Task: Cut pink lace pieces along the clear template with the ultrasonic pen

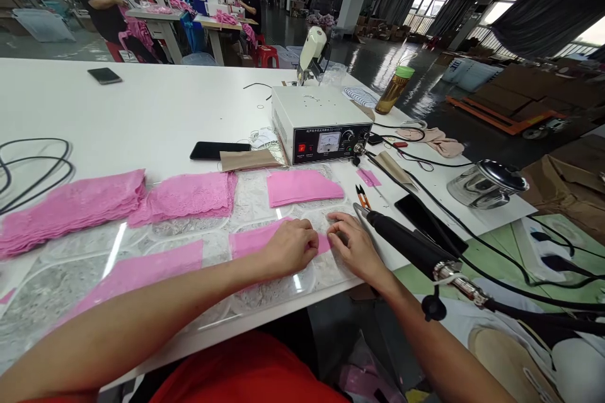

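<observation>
The person is sitting at a long white table (155, 107), both forearms reaching in from 6 o'clock. The left hand (290, 245) is curling almost closed, its fingertips bearing down on the right end of a pink fabric piece (250, 240) and pinning it there. The right hand (352, 242) is lying just beside it at 3 o'clock, fingers bent and half open, the tips touching the same end of the fabric; whether it is actually pinching the cloth cannot be told. The pink fabric piece is lying flat on a clear sheet (265, 201) near the table's front edge, stretching away toward 9 o'clock from the hands.

At 12 o'clock from the hands another pink panel (302, 187) is lying, and beyond it an ultrasonic machine box (321, 123) is standing with its dial facing the person. A black handheld tool (401, 240) is resting at 3 o'clock, just beside the right hand, with orange-handled snips (362, 196) at 1 o'clock. Toward 10 o'clock two stacks of pink lace (186, 196) are sitting side by side, and a black phone (220, 150) is lying behind them.
</observation>
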Motion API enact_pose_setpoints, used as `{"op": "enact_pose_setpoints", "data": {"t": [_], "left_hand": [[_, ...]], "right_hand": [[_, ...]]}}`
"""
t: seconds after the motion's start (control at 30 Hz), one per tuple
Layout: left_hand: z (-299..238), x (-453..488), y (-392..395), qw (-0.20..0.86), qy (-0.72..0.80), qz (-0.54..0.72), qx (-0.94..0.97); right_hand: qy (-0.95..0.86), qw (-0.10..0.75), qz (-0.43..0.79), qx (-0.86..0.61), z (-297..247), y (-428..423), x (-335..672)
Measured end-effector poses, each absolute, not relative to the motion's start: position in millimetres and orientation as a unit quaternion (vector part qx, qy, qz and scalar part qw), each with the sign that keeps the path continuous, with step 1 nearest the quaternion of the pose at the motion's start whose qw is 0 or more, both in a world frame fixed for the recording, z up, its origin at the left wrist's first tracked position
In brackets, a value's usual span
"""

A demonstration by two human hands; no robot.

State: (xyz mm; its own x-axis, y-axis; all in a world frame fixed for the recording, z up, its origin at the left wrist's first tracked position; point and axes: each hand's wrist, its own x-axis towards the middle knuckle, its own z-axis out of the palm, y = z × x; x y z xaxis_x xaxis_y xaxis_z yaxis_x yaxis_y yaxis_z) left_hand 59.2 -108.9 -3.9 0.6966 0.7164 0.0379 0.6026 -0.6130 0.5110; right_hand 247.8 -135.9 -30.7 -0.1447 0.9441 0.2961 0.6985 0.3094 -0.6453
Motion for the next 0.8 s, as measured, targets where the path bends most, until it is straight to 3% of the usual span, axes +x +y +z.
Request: {"op": "enact_pose_setpoints", "data": {"t": [0.8], "left_hand": [[-2.8, 58.5, -110.6, 0.240, 0.370, 0.130, 0.888]], "right_hand": [[-0.739, 0.335, 0.187, -0.554, -24.6, -133.8, 251.0]]}}
